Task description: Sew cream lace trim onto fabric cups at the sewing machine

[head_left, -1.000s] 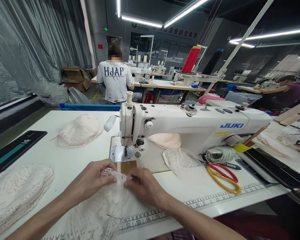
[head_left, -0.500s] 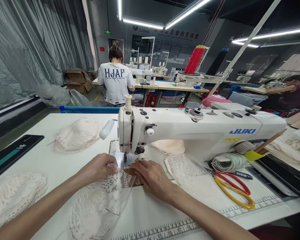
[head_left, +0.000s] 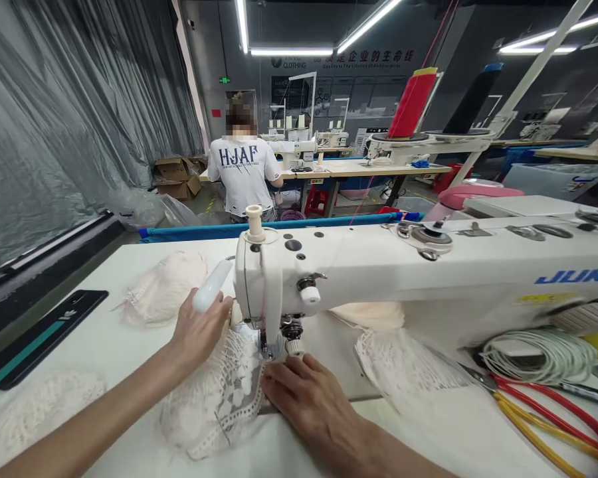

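Observation:
A white Juki sewing machine [head_left: 428,272] fills the middle of the white table [head_left: 104,345]. A piece of white lace [head_left: 219,398] lies under its needle and presser foot [head_left: 266,348]. My left hand [head_left: 199,332] rests on the far edge of the lace, just left of the machine head. My right hand [head_left: 309,398] lies flat on the near edge of the lace, fingertips close to the presser foot. Both hands press the lace against the machine bed.
A pale lace cup [head_left: 167,289] lies at the back left, more lace [head_left: 34,408] at the near left, and a dark tablet [head_left: 40,338] near the left edge. Right of the needle lie white lace [head_left: 403,362], coiled white cord [head_left: 543,355] and red-and-yellow scissors [head_left: 553,415]. A person in a white shirt [head_left: 244,176] works at another table.
Both hands have carried the lace forward from the near table edge to under the presser foot. My view has moved closer to the machine head.

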Action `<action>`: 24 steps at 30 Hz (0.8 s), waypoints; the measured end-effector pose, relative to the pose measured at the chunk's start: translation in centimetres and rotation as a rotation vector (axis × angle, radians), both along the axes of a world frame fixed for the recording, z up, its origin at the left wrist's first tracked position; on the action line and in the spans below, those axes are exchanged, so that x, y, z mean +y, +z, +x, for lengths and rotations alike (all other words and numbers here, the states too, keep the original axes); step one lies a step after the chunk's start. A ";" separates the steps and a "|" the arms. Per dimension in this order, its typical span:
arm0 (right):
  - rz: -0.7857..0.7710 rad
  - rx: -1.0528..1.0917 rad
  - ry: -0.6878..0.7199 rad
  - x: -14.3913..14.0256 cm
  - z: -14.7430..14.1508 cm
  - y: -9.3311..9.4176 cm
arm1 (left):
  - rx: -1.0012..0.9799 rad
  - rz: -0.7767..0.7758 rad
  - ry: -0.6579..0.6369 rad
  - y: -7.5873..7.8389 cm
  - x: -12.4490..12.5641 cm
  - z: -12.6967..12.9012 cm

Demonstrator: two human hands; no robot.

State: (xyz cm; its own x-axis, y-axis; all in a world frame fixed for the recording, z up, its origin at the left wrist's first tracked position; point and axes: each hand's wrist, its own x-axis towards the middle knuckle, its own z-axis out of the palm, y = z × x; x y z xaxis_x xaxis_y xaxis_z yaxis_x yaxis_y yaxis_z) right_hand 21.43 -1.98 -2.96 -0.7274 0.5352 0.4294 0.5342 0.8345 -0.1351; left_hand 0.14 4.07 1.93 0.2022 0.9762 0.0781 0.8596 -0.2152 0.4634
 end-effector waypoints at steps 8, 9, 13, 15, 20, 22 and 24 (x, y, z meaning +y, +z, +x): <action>-0.052 0.037 -0.012 0.1 0.2 0.3 | 0.228 0.301 -0.328 -2.4 -7.2 3.5; -0.071 0.047 -0.012 0.2 0.5 0.5 | 0.231 0.300 -0.316 -2.6 -7.4 3.5; -0.104 0.061 -0.019 0.6 1.7 1.1 | 0.192 0.340 -0.307 -3.0 -7.1 3.0; -0.099 0.045 -0.020 0.6 2.1 1.1 | 0.173 0.348 -0.322 -3.1 -6.8 2.7; -0.090 0.003 -0.019 0.4 2.1 0.8 | 0.179 0.377 -0.306 -3.4 -6.5 2.6; -0.090 0.002 -0.018 0.3 2.1 0.8 | 0.212 0.410 -0.304 -3.5 -6.5 2.7; -0.083 -0.012 -0.016 0.3 2.1 0.9 | 0.236 0.455 -0.300 -3.5 -6.4 2.8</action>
State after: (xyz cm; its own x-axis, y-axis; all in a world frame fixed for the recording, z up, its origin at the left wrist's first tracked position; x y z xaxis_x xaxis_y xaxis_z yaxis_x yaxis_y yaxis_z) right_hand 23.48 -1.72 -2.06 -0.7232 0.5801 0.3747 0.5493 0.8121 -0.1970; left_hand 2.95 -2.38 -1.57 0.5269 0.7525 0.3951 0.7990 -0.5971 0.0716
